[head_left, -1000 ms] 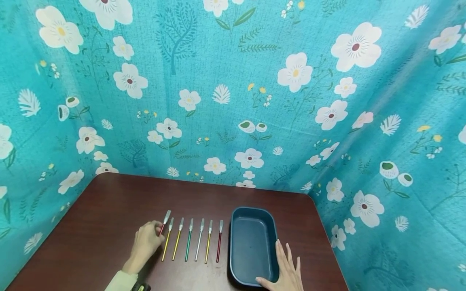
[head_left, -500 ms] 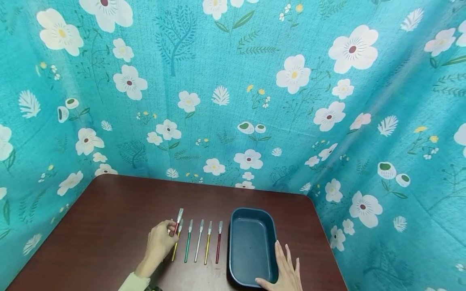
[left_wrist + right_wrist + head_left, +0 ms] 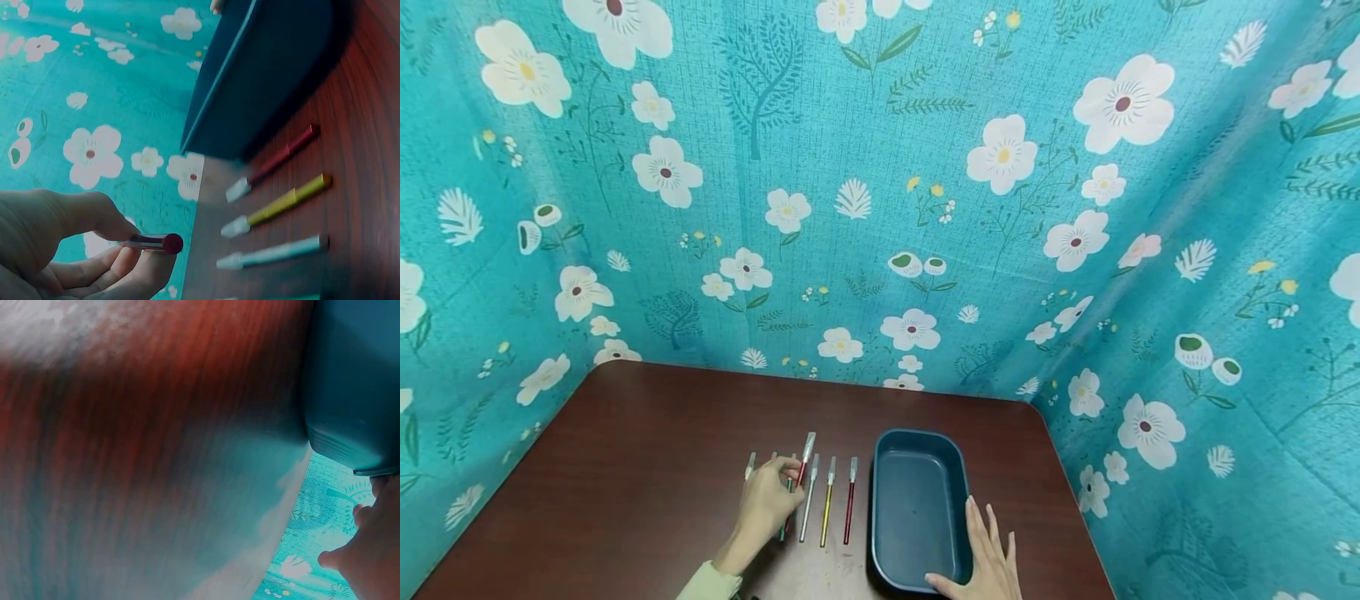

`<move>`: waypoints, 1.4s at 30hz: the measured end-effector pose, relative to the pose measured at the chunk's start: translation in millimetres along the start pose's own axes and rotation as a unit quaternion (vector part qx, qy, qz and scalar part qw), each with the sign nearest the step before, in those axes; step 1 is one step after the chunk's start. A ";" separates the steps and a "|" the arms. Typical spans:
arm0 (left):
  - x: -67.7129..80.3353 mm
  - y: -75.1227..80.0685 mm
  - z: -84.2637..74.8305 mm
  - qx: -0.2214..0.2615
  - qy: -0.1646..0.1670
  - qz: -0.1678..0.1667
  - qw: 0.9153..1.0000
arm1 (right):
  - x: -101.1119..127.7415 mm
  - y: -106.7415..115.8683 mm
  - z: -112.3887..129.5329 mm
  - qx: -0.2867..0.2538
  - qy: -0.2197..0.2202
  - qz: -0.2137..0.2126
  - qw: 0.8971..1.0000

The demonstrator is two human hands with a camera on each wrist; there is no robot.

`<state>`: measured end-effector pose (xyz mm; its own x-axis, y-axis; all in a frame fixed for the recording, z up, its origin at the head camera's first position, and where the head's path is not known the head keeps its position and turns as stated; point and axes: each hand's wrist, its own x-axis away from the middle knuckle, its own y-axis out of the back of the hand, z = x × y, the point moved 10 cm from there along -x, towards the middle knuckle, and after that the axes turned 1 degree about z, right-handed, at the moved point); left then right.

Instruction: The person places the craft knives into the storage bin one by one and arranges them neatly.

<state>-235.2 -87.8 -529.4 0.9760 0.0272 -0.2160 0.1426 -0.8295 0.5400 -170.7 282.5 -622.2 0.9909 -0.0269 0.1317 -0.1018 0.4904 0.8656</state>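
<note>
My left hand point(image 3: 781, 492) pinches a red pen point(image 3: 805, 457) with a clear cap, held tilted above a row of pens on the dark wooden table point(image 3: 625, 467). The left wrist view shows the thumb and fingers round that red pen's end point(image 3: 153, 242). To its right lie a silver pen point(image 3: 808, 500), a yellow pen point(image 3: 827, 504) and another red pen point(image 3: 850, 502). A green pen point(image 3: 787, 507) lies partly under the hand. My right hand point(image 3: 988, 546) rests flat, fingers straight, on the near right rim of an empty dark blue tray point(image 3: 917, 442).
Two more pen caps point(image 3: 750, 465) show to the left of my left hand. Teal flowered cloth point(image 3: 880, 208) walls the table at the back and both sides. The tray point(image 3: 356, 381) stands near the table's right front edge.
My left hand has carried the red pen rightward across the row, closer to the tray. The right hand has stayed on the tray's rim.
</note>
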 end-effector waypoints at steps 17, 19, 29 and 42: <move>2.9 -60.0 -24.7 0.110 0.013 0.060 0.992 | 2.4 3.6 2.1 -0.002 0.014 -0.020 1.000; 4.4 -68.4 -28.0 0.111 0.012 0.065 0.992 | 2.6 4.6 2.4 0.002 0.019 -0.028 0.999; 10.8 -101.8 -50.7 0.124 0.000 0.068 0.990 | 1.8 0.8 2.4 0.002 0.010 -0.017 1.000; 10.3 -97.4 -64.2 0.071 -0.015 0.023 0.997 | 2.7 0.8 2.7 0.013 0.007 -0.013 1.000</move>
<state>-228.5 29.1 -532.0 0.9751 -0.0275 -0.2199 0.0715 -0.9001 0.4298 -168.3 280.5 -619.8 0.9944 -0.0268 0.1024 -0.0782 0.4666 0.8810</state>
